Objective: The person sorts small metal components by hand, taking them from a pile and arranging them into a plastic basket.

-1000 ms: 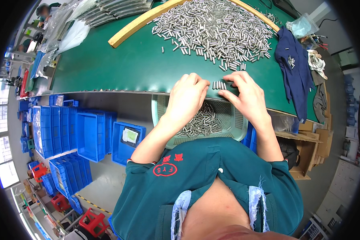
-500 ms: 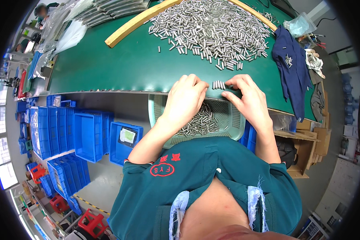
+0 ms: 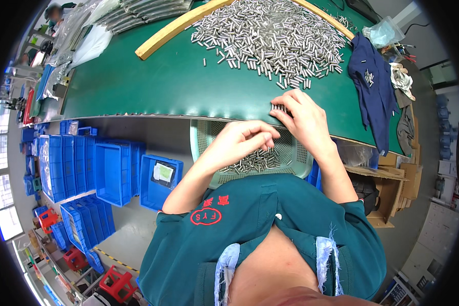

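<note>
At the near edge of the green table my right hand (image 3: 306, 122) is closed round a short row of metal pins (image 3: 279, 107), its fingers on their far side and its thumb on the near side. The row's right part is hidden by the fingers. Lower and to the left, my left hand (image 3: 239, 144) hovers over a pale green basket (image 3: 302, 166) below the table edge. Its fingers are curled in; whether anything lies between them is hidden. Loose metal pins (image 3: 255, 162) lie in the basket, partly covered by that hand.
A large heap of metal pins (image 3: 270, 41) spreads on the green table (image 3: 137, 86), between wooden strips (image 3: 178, 28). Dark blue cloth (image 3: 371, 94) hangs over the table's right edge. Blue bins (image 3: 112, 173) stand at lower left; an open cardboard box (image 3: 385, 204) sits at right.
My left hand has come down off the table edge to over the basket. My right hand has moved slightly left and closed round the row of pins, which lay between both hands before.
</note>
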A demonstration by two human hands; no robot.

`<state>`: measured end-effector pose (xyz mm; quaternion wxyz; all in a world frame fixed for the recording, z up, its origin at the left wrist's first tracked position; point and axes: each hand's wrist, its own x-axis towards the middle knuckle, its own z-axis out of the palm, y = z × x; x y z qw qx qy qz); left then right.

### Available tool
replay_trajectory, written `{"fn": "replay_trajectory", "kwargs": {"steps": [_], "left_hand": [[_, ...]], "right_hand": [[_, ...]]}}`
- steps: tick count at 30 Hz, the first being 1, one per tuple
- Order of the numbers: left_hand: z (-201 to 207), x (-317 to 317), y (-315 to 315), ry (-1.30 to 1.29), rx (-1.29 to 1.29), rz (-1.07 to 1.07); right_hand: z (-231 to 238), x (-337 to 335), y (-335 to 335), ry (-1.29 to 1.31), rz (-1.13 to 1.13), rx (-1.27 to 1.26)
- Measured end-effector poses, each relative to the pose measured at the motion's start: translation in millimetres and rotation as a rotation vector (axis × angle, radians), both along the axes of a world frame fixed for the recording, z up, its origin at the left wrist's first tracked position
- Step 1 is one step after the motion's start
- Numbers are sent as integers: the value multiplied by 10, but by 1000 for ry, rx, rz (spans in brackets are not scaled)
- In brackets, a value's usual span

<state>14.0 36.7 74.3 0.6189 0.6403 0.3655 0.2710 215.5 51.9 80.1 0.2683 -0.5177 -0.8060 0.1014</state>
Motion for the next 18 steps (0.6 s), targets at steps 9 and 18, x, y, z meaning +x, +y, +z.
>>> {"fn": "replay_trajectory", "kwargs": {"steps": [9,18], "left_hand": [[-428,181,42,-607,-957,-63],[-398,237,-33,-358,-770,21]], "right_hand": [[57,39,-223,8,109,-61],[215,93,-287,90,124,-352]]}}
